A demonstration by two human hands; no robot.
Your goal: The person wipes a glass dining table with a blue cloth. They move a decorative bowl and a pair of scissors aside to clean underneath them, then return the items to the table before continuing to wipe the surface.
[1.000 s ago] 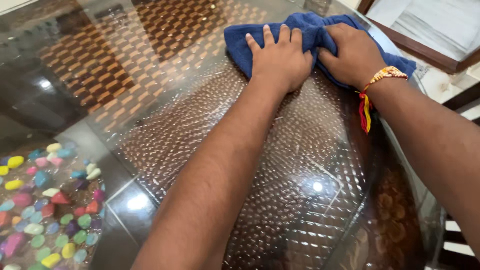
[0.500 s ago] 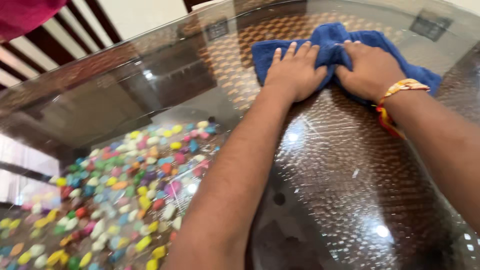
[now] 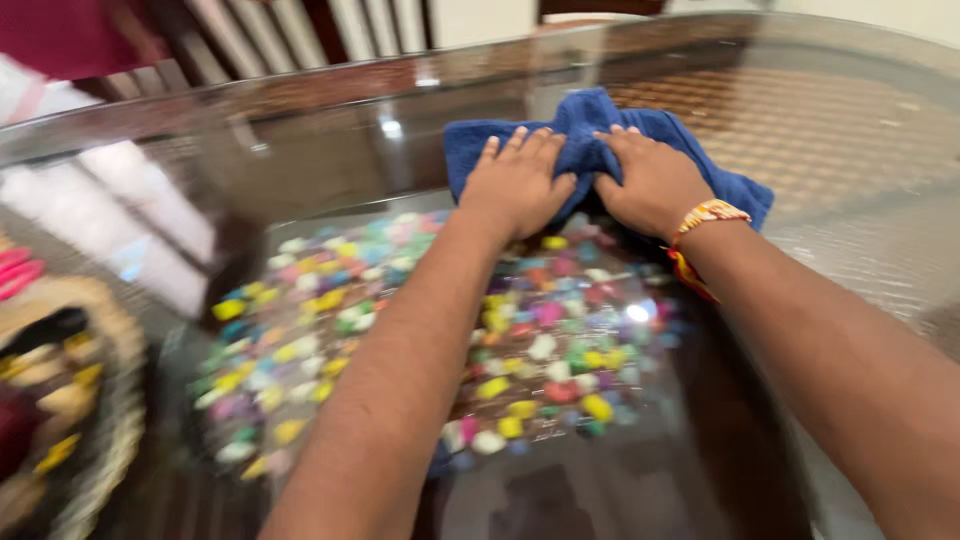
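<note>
1. Since the earlier frames, both hands and the cloth have travelled across the glass: they were over the woven-patterned stretch of the counter, and now they sit just past the bed of coloured pebbles, which fills the middle of the view.
2. At the left edge of the counter a round woven basket-like piece (image 3: 70, 390) shows, blurred; what it holds cannot be made out.
3. Multicoloured small pebbles (image 3: 400, 330) lie spread beneath the clear glass counter top (image 3: 860, 130), from the left-centre to the middle.
4. The left hand (image 3: 518, 185) lies flat, fingers spread and nearly straight, palm pressed down on the crumpled blue terry cloth (image 3: 590, 125); it presses rather than grips.
5. The right hand (image 3: 650, 185), a yellow-and-red thread band (image 3: 705, 215) at its wrist, lies just beside the left, fingers curled slightly into the bunched fold of the same cloth.
6. The cloth rests on the glass toward the far edge of the counter, both hands on its near half.
7. Judging from this, the wiping of the glass is mid-stroke. A next pass would call for even downward pressure from both palms, keeping the cloth flat under them as it slides.
</note>
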